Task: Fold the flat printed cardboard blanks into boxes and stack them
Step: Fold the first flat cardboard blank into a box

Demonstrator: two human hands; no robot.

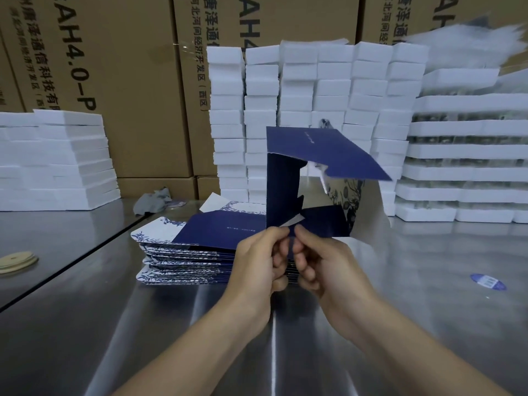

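Pinching the near bottom flap of a half-erected blank [314, 151]: left hand [257, 258] and right hand [320, 264], fingers curled, thumbs and forefingers closed on the card, holding it upright above the steel table [428, 310], centre. Navy outside, blue floral print on a white panel at right, small white text unreadable; stack of flat blanks [185, 252] lies just beyond the left hand. Far brown cartons [128, 81] are closed, contents hidden, printed "AH4.0-P" plus Chinese text, with white foam blocks [300, 95] stacked in front.

One head-worn wide-angle view looks forward and down over the shiny steel tabletop [85, 310], close behind the left hand [257, 258] and right hand [323, 267] just below frame centre.
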